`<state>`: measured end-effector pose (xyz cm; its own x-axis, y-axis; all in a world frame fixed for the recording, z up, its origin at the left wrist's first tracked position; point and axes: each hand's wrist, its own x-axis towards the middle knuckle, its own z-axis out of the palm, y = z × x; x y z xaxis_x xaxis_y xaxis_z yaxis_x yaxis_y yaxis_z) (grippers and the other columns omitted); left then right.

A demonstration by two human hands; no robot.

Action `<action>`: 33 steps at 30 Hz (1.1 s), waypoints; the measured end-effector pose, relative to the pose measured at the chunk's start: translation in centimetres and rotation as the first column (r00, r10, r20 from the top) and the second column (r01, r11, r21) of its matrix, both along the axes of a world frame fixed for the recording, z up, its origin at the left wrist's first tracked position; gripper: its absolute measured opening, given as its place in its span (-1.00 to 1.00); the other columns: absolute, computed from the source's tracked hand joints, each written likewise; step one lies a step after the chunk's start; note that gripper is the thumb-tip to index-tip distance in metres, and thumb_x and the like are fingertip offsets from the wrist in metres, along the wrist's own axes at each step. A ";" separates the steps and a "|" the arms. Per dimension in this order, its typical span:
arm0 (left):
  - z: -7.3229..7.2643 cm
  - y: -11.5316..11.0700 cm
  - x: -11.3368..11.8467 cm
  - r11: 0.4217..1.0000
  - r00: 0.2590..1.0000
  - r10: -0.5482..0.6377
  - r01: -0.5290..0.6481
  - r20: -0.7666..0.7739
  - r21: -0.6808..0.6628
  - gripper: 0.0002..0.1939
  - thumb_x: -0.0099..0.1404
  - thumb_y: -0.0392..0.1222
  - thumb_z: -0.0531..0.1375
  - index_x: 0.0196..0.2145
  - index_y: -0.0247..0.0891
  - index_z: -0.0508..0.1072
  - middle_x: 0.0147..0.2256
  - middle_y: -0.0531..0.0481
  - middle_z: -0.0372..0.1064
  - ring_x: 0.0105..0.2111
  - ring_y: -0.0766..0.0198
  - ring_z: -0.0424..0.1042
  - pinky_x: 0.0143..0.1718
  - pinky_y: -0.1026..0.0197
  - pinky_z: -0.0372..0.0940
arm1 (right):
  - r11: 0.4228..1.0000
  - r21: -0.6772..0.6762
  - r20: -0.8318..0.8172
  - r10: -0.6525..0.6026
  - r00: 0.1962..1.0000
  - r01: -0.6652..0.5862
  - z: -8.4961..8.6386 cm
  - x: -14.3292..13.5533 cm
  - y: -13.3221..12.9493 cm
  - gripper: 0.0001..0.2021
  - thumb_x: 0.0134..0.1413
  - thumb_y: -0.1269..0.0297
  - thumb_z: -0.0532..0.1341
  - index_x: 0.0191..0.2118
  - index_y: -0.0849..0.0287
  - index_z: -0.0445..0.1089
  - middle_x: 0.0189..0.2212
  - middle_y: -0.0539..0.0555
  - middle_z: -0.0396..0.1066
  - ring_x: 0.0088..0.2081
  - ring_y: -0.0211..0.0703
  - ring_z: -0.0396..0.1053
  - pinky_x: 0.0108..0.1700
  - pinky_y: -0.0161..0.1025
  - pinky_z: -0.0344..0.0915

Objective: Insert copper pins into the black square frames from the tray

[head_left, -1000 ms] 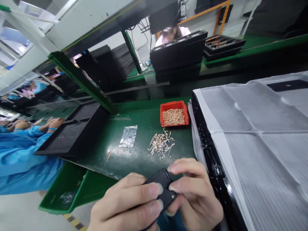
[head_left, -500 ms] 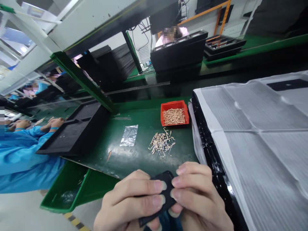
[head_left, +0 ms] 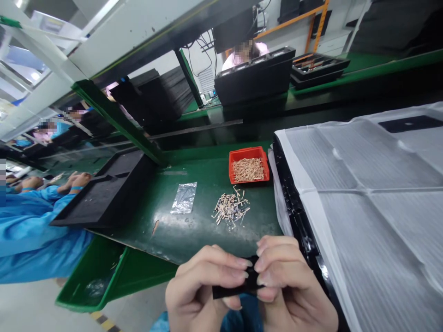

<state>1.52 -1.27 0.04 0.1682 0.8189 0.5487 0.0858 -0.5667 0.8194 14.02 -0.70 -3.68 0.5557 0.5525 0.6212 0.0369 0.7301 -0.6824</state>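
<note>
Between both hands, low in the view, is a thin flat black piece [head_left: 224, 292], now seen nearly edge-on; its exact kind does not show. My left hand [head_left: 202, 286] pinches its left part, fingertips on top and thumb beneath. On its right end, my right hand [head_left: 290, 281] is closed with fingertips pressed together. The fingers cover much of the piece. Beyond them on the green table [head_left: 194, 235] lies a loose pile of small beige and silvery strips [head_left: 230, 208]. A red bin [head_left: 249, 180] behind it holds many similar beige strips.
A clear plastic bag [head_left: 184, 198] lies left of the pile. Farther left is a black tray [head_left: 100, 198] beside a co-worker's blue sleeve [head_left: 31, 240]. Below hangs a green bin [head_left: 138, 276]. At right stands a stack covered in white sheeting [head_left: 346, 221].
The black piece has tilted from showing its broad face to nearly edge-on. My left hand has shifted right and turned with it, and my right hand's fingers have closed in nearer.
</note>
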 end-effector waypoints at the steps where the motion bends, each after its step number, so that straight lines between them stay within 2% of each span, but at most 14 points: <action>1: -0.2 0.0 0.1 0.999 1.000 -0.012 0.013 0.010 -0.030 -0.85 0.37 -0.09 0.44 -0.22 -0.22 0.71 -0.28 -0.03 0.70 -0.34 0.29 0.66 -0.24 0.35 0.57 | 0.999 -0.006 -0.015 0.037 0.999 -0.037 -0.1 0.2 0.1 -0.68 0.37 0.19 0.35 -0.43 0.17 0.40 -0.52 -0.09 0.40 -0.43 -0.29 0.39 -0.25 -0.23 0.45; 4: -0.8 0.3 0.1 0.996 0.999 -0.035 0.038 0.031 -0.076 -0.84 0.33 -0.08 0.47 -0.21 -0.20 0.73 -0.27 -0.03 0.70 -0.31 0.28 0.68 -0.22 0.36 0.58 | 0.993 -0.009 -0.047 0.117 0.992 -0.118 -0.3 0.8 0.4 -0.69 0.37 0.17 0.35 -0.41 0.16 0.40 -0.53 -0.08 0.40 -0.41 -0.28 0.40 -0.23 -0.25 0.45; 7: -0.8 0.8 0.0 0.999 0.999 -0.023 0.024 0.037 -0.042 -0.84 0.35 -0.08 0.46 -0.20 -0.20 0.72 -0.24 -0.02 0.70 -0.28 0.29 0.68 -0.17 0.36 0.57 | 0.984 -0.017 -0.033 0.179 0.983 -0.179 -0.3 1.2 0.8 -0.70 0.37 0.15 0.35 -0.40 0.15 0.42 -0.53 -0.09 0.42 -0.41 -0.28 0.41 -0.21 -0.25 0.46; 12: 0.7 1.6 -1.1 0.996 0.995 0.013 -0.005 -0.096 0.089 -0.87 0.37 -0.16 0.44 -0.20 -0.27 0.70 -0.19 0.00 0.70 -0.24 0.31 0.67 -0.13 0.38 0.58 | 0.974 -0.082 -0.031 0.210 0.977 -0.212 -0.5 1.0 0.8 -0.75 0.34 0.13 0.37 -0.35 0.13 0.50 -0.38 -0.02 0.54 -0.24 -0.24 0.51 -0.08 -0.26 0.49; 16: 1.5 2.0 -1.9 0.983 0.984 0.008 0.025 -0.179 0.180 -0.88 0.40 -0.20 0.41 -0.17 -0.31 0.68 -0.14 -0.03 0.69 -0.21 0.29 0.68 -0.11 0.36 0.59 | 0.961 -0.134 -0.025 0.241 0.970 -0.242 -1.0 0.6 0.6 -0.80 0.34 0.14 0.36 -0.30 0.11 0.53 -0.23 0.03 0.55 -0.21 -0.23 0.55 -0.20 -0.29 0.50; 18: 1.5 2.1 -1.9 0.983 0.984 0.004 0.030 -0.179 0.183 -0.87 0.41 -0.20 0.41 -0.16 -0.31 0.67 -0.14 -0.03 0.68 -0.23 0.29 0.67 -0.11 0.35 0.58 | 0.974 -0.113 -0.007 0.195 0.981 -0.195 -1.2 0.5 0.8 -0.77 0.36 0.14 0.36 -0.32 0.13 0.50 -0.25 0.03 0.55 -0.21 -0.23 0.54 -0.20 -0.28 0.50; 20: 1.4 2.0 -1.7 0.986 0.986 -0.007 0.035 -0.166 0.165 -0.87 0.41 -0.18 0.40 -0.15 -0.30 0.67 -0.15 -0.04 0.68 -0.25 0.28 0.67 -0.13 0.33 0.58 | 0.995 -0.036 0.035 0.099 0.994 -0.098 -1.3 0.3 1.3 -0.73 0.39 0.17 0.33 -0.37 0.15 0.46 -0.30 0.01 0.55 -0.21 -0.23 0.51 -0.15 -0.25 0.50; 23: 1.2 2.0 -1.5 0.994 0.989 -0.018 0.033 -0.145 0.101 -0.87 0.42 -0.18 0.40 -0.13 -0.28 0.67 -0.16 -0.07 0.69 -0.25 0.26 0.67 -0.15 0.30 0.58 | 0.999 0.046 0.096 -0.012 0.995 0.007 -1.4 0.0 2.0 -0.72 0.42 0.24 0.30 -0.39 0.15 0.44 -0.37 -0.02 0.55 -0.30 -0.22 0.49 -0.15 -0.15 0.51; 26: 0.8 1.9 -1.9 0.999 0.990 -0.036 0.038 -0.137 0.015 -0.87 0.41 -0.17 0.41 -0.12 -0.23 0.68 -0.17 -0.07 0.70 -0.24 0.24 0.67 -0.15 0.28 0.56 | 0.996 0.047 0.132 -0.078 0.988 0.072 -1.9 -0.3 2.1 -0.73 0.42 0.27 0.30 -0.38 0.16 0.44 -0.41 -0.02 0.54 -0.36 -0.20 0.49 -0.18 -0.07 0.51; 31: 0.1 1.5 -3.1 0.990 0.987 -0.046 0.024 -0.155 -0.137 -0.87 0.43 -0.21 0.38 -0.08 -0.13 0.68 -0.14 -0.03 0.70 -0.17 0.23 0.67 -0.08 0.29 0.54 | 0.992 0.022 0.276 -0.124 0.953 0.122 -2.8 -0.8 1.7 -0.79 0.39 0.51 0.24 -0.33 0.21 0.49 -0.37 0.02 0.56 -0.23 -0.14 0.54 -0.11 -0.04 0.53; 33: 0.0 1.5 -3.3 0.982 0.987 -0.039 0.009 -0.159 -0.188 -0.88 0.44 -0.22 0.36 -0.08 -0.11 0.68 -0.15 -0.02 0.70 -0.16 0.22 0.67 -0.09 0.28 0.55 | 0.987 0.013 0.322 -0.153 0.934 0.157 -2.9 -0.8 1.7 -0.78 0.35 0.56 0.23 -0.35 0.21 0.50 -0.39 0.02 0.55 -0.20 -0.10 0.53 -0.14 -0.04 0.52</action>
